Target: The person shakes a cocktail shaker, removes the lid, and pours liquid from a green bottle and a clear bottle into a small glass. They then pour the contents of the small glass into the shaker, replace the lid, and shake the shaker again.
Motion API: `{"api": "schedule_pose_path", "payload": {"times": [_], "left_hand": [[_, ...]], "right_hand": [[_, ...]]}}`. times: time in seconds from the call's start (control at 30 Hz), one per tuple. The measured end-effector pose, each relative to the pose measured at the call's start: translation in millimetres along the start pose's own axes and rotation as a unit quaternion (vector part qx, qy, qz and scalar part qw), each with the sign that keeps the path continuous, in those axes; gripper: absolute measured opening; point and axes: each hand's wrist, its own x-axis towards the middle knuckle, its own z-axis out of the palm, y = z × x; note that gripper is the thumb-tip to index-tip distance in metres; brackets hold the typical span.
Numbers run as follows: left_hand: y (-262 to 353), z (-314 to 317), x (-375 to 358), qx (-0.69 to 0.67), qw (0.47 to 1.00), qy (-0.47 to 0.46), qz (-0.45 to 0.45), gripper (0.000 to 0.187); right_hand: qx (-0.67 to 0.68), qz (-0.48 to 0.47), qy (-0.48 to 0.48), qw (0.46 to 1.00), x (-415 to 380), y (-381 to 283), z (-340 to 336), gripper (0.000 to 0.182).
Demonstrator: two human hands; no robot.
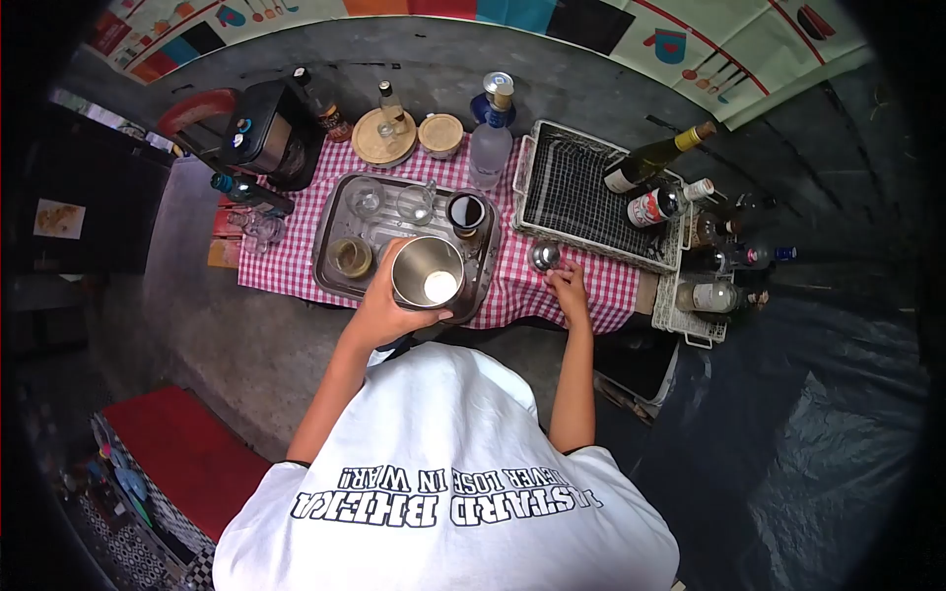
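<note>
My left hand [384,310] is wrapped round a tall metal cup [428,273], whose open top faces the camera; something bright white shows inside it. The cup is above the front edge of a metal tray [329,280]. Farther right, the fingers of my right hand [569,292] are pinched at a small shiny metal piece [544,256] over the checkered cloth [601,286]. Behind the cup, a glass of dark liquid [465,212] stands on the tray. Clear glass mugs [416,204] and a glass with yellowish contents [350,257] are on it too.
A wire basket [572,187] with bottles [655,206] stands at the right. Along the back are a frosted bottle [490,148], a round wooden board [379,143] and a black machine [268,133]. A red bench [182,453] is at the lower left.
</note>
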Motion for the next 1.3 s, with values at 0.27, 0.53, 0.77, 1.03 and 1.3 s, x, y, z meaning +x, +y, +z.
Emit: {"api": "schedule_pose_path", "payload": {"times": [0.27, 0.53, 0.77, 1.03, 1.3], "left_hand": [[-5.2, -28.7, -3.2, 0.085, 0.996, -0.014, 0.039, 0.083], [-2.2, -73.0, -2.5, 0.132, 0.988, -0.078, 0.017, 0.083], [-14.5, -146.9, 0.2, 0.158, 0.984, -0.047, 0.061, 0.079], [-64.8, -252.6, 1.7, 0.174, 0.984, -0.002, 0.035, 0.082], [-107.7, -340.6, -35.4, 0.219, 0.959, -0.159, -0.081, 0.065]], "right_hand": [[-0.012, -0.132, -0.116, 0.984, -85.1, -86.0, 24.0, 0.052], [-0.192, -0.306, -0.258, 0.896, -174.9, -207.6, 142.6, 0.087], [-0.337, -0.411, -0.209, 0.821, -171.9, -239.3, 242.5, 0.083], [-0.398, -0.428, -0.232, 0.777, -129.6, -246.1, 365.6, 0.072], [-0.539, -0.337, -0.196, 0.747, -70.9, -203.8, 418.0, 0.078]]}}
